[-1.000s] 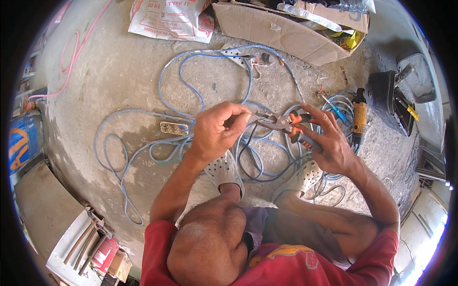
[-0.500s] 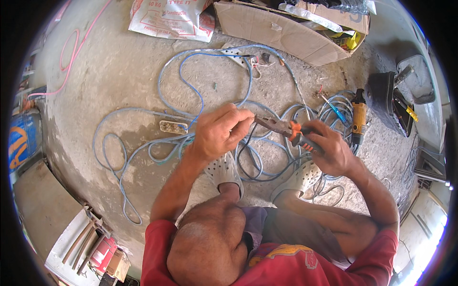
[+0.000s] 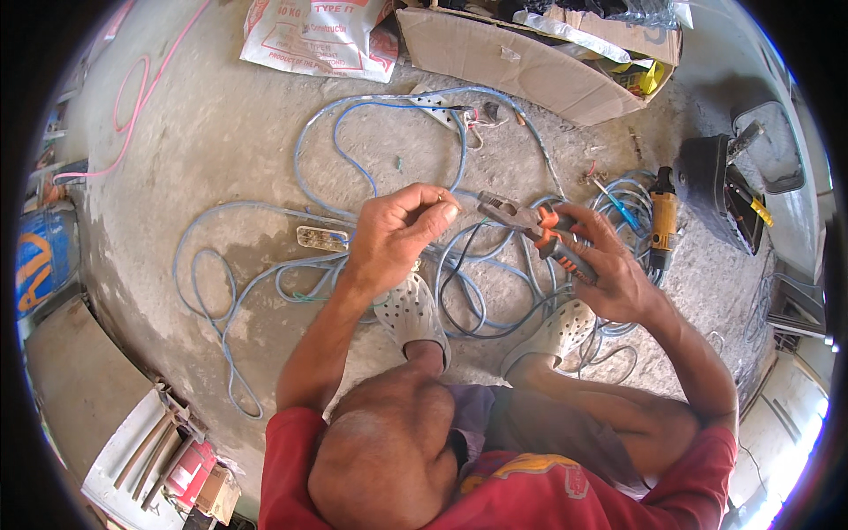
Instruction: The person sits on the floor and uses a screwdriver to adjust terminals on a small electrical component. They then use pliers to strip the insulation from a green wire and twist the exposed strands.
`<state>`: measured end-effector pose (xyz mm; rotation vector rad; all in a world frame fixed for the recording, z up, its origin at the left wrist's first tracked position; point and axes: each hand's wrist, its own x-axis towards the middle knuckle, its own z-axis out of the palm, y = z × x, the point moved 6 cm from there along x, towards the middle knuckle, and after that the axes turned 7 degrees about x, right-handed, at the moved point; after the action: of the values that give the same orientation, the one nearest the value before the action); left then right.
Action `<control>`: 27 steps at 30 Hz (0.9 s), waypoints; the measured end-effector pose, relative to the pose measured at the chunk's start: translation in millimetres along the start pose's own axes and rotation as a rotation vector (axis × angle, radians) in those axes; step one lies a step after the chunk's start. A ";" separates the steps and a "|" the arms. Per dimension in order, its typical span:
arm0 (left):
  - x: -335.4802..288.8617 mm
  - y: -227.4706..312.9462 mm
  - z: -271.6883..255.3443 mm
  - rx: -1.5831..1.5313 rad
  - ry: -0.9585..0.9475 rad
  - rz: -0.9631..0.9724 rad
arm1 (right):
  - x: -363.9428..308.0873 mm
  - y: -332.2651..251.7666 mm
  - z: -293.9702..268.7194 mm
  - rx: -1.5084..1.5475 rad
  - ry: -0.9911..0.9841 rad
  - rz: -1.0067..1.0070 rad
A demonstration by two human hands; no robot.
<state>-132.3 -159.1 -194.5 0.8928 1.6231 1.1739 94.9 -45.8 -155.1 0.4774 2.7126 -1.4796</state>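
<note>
My left hand (image 3: 397, 231) is closed in a pinch, thumb against forefinger. Something tiny and thin shows at its fingertips, too small to make out. My right hand (image 3: 609, 269) grips pliers (image 3: 521, 218) with orange and dark grey handles, their metal jaws pointing left, a short gap from my left fingertips. A thin blue wire (image 3: 343, 141) runs from the white power strip (image 3: 435, 108) and passes out of sight behind my left hand. Beside that hand, on the floor, lies an opened whitish socket housing (image 3: 321, 238).
Loops of grey-blue cable (image 3: 238, 208) spread over the concrete floor around my shoes. At right lie a blue-handled screwdriver (image 3: 625, 210), a yellow power tool (image 3: 664, 219) and a black tool case (image 3: 711, 185). A cardboard box (image 3: 530, 66) and a printed sack (image 3: 318, 40) stand at the back.
The pliers' jaws have drawn away slightly from my left fingertips, and the handles have spread apart somewhat. My left hand has turned and shifted slightly left, thumb now more exposed.
</note>
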 end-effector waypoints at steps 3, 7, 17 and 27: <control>-2.3 6.3 4.3 0.028 -0.016 -0.049 | 2.2 -3.2 -6.1 -0.311 0.068 -0.042; -1.9 5.7 5.7 0.029 -0.024 -0.048 | 3.3 -15.3 -9.5 -0.361 0.131 -0.059; -5.5 1.2 6.9 0.094 -0.040 -0.018 | -0.1 -17.2 -9.7 -0.483 0.162 -0.089; -6.5 2.5 5.8 0.085 -0.045 -0.065 | 3.2 -24.5 -14.3 -0.593 0.185 -0.141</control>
<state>-124.7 -162.6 -191.2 0.9076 1.6629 1.0399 87.0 -45.6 -127.6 0.4111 3.1797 -0.5991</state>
